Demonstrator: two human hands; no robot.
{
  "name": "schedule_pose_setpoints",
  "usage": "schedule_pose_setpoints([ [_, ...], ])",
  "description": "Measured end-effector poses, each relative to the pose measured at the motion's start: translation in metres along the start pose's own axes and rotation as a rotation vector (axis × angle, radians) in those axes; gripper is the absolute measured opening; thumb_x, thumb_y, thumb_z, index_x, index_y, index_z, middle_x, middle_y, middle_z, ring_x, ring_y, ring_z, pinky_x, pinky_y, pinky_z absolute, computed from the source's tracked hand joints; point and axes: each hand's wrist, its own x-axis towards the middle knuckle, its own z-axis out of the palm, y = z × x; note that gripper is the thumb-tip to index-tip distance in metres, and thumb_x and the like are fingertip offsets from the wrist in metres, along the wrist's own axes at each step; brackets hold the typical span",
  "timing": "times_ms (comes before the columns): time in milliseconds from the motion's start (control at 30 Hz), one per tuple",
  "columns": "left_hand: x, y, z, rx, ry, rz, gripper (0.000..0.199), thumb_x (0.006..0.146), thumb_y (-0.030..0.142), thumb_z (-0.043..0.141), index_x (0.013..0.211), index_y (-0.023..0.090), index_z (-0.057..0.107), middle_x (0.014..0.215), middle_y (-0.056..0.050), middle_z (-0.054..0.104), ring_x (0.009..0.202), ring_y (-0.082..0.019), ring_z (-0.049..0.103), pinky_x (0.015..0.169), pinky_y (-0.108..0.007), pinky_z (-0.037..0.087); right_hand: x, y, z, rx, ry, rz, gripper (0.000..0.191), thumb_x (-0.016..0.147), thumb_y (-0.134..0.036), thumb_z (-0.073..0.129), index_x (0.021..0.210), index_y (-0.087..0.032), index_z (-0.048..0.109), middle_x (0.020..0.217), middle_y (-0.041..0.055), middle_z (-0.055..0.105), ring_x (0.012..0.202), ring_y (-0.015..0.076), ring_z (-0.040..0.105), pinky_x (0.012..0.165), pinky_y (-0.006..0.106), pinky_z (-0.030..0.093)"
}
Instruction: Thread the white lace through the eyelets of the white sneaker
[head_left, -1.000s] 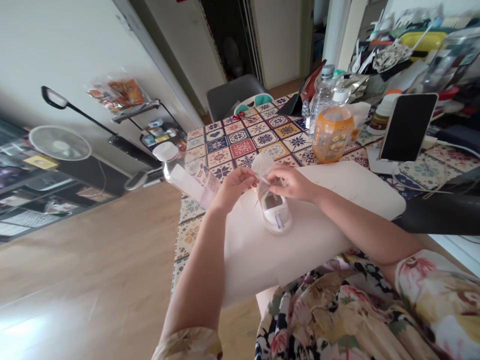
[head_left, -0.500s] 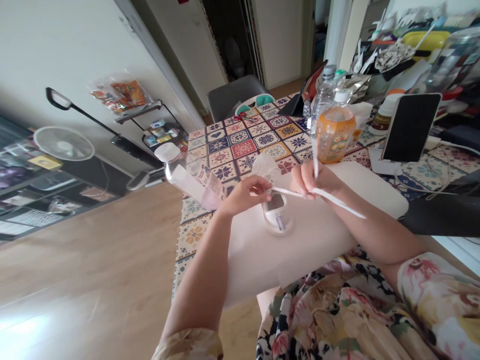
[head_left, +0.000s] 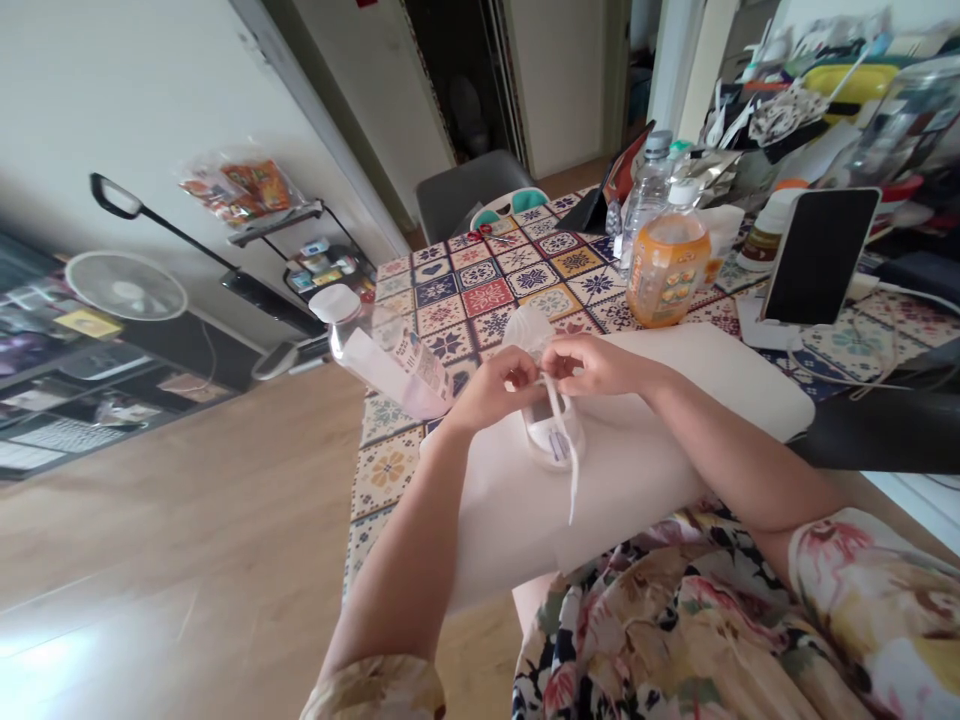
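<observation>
A small white shoe (head_left: 553, 440) rests on a white sheet (head_left: 510, 530) at the table's near edge, its heel end toward me. A white lace (head_left: 572, 470) hangs from between my hands over the shoe's opening and down onto the sheet. My left hand (head_left: 499, 385) is closed at the shoe's upper left, with thumb and fingers pinched near the lace. Right beside it, my right hand (head_left: 581, 367) pinches the lace above the shoe. The fingertips of both hands nearly touch and cover part of the shoe's upper.
A bottle with pink contents (head_left: 405, 370) leans left of my hands. Beyond the sheet, an orange-labelled bottle (head_left: 667, 265) and a clear bottle (head_left: 649, 185) stand at the right. A phone (head_left: 821, 255) stands on a holder. Red scissors (head_left: 487, 233) lie farther back.
My right hand has moved left to meet my left hand. The lace, earlier stretched out to the right, now hangs down over the shoe. My left hand has stayed nearly in place.
</observation>
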Motion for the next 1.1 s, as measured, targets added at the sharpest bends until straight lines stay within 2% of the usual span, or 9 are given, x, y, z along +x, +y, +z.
schedule_pose_setpoints([
  [100, 0.000, 0.001, 0.001, 0.004, 0.000, 0.025, 0.019, 0.074, 0.029, 0.069, 0.069, 0.018, 0.054, 0.079, -0.001, 0.054, 0.073, -0.012, 0.051, 0.069, -0.027, 0.045, 0.001, 0.001, 0.000, -0.053, -0.013, -0.060, 0.014, 0.072, -0.008, 0.055, 0.068, -0.018, 0.046, 0.075, -0.0019, 0.046, 0.071, 0.0120, 0.044, 0.066, 0.025, 0.037],
  [267, -0.001, -0.002, 0.001, -0.074, 0.006, 0.027, 0.022, 0.074, 0.036, 0.072, 0.073, 0.018, 0.059, 0.086, -0.003, 0.057, 0.078, -0.014, 0.054, 0.073, -0.028, 0.046, 0.002, 0.006, 0.000, -0.046, 0.004, -0.059, 0.009, 0.078, -0.010, 0.053, 0.083, -0.018, 0.052, 0.080, -0.0010, 0.048, 0.072, 0.0120, 0.044, 0.066, 0.025, 0.037],
  [400, -0.001, -0.006, 0.001, -0.243, -0.017, 0.009, 0.034, 0.072, 0.050, 0.074, 0.072, 0.017, 0.065, 0.091, -0.006, 0.058, 0.081, -0.016, 0.055, 0.075, -0.030, 0.045, 0.002, 0.006, 0.001, -0.087, -0.036, -0.085, 0.003, 0.085, -0.018, 0.055, 0.083, -0.018, 0.054, 0.083, 0.0005, 0.048, 0.077, 0.0138, 0.045, 0.071, 0.027, 0.038],
  [500, -0.002, -0.008, 0.001, -0.401, -0.001, -0.033, 0.043, 0.067, 0.059, 0.075, 0.067, 0.017, 0.064, 0.090, -0.006, 0.057, 0.083, -0.017, 0.056, 0.076, -0.032, 0.045, 0.003, 0.004, 0.002, -0.097, -0.012, -0.076, 0.016, 0.089, -0.031, 0.059, 0.082, -0.018, 0.054, 0.083, 0.0008, 0.047, 0.078, 0.0141, 0.044, 0.071, 0.027, 0.038],
  [600, -0.003, -0.010, 0.003, -0.530, 0.035, -0.055, 0.046, 0.063, 0.061, 0.077, 0.064, 0.018, 0.061, 0.087, -0.006, 0.057, 0.084, -0.019, 0.056, 0.075, -0.033, 0.045, 0.004, 0.004, 0.002, -0.066, 0.018, -0.067, 0.026, 0.091, -0.038, 0.057, 0.075, -0.017, 0.053, 0.080, 0.0005, 0.046, 0.078, 0.0143, 0.044, 0.074, 0.028, 0.038],
  [700, -0.003, -0.010, 0.003, -0.641, 0.071, -0.064, 0.046, 0.061, 0.060, 0.079, 0.061, 0.018, 0.059, 0.085, -0.005, 0.056, 0.079, -0.018, 0.054, 0.071, -0.033, 0.044, 0.004, 0.006, 0.001, 0.131, 0.026, 0.017, 0.029, 0.092, -0.042, 0.056, 0.076, -0.017, 0.055, 0.077, -0.0001, 0.048, 0.076, 0.0137, 0.046, 0.072, 0.028, 0.039],
  [833, -0.002, -0.010, 0.002, -0.833, 0.148, -0.077, 0.049, 0.055, 0.058, 0.083, 0.057, 0.018, 0.054, 0.085, -0.004, 0.058, 0.076, -0.017, 0.055, 0.069, -0.033, 0.046, 0.004, 0.010, 0.003, 0.588, 0.048, 0.184, 0.033, 0.084, -0.048, 0.065, 0.081, -0.016, 0.057, 0.075, -0.0011, 0.054, 0.069, 0.0119, 0.049, 0.066, 0.026, 0.040],
  [967, -0.002, -0.009, -0.001, -1.065, 0.218, -0.042, 0.046, 0.052, 0.051, 0.088, 0.056, 0.019, 0.054, 0.086, -0.001, 0.061, 0.083, -0.018, 0.058, 0.075, -0.035, 0.048, 0.005, 0.008, 0.001, 0.802, 0.106, 0.118, 0.039, 0.078, -0.053, 0.072, 0.074, -0.016, 0.059, 0.076, 0.0004, 0.056, 0.072, 0.0126, 0.052, 0.069, 0.027, 0.044],
  [1100, -0.004, -0.006, -0.007, -1.167, 0.340, 0.040, 0.043, 0.060, 0.054, 0.083, 0.055, 0.021, 0.056, 0.079, 0.000, 0.058, 0.080, -0.016, 0.057, 0.074, -0.033, 0.050, 0.004, 0.002, -0.010, 0.932, 0.196, 0.035, 0.045, 0.072, -0.055, 0.076, 0.066, -0.019, 0.050, 0.071, -0.0010, 0.047, 0.071, 0.0134, 0.049, 0.070, 0.029, 0.046],
])
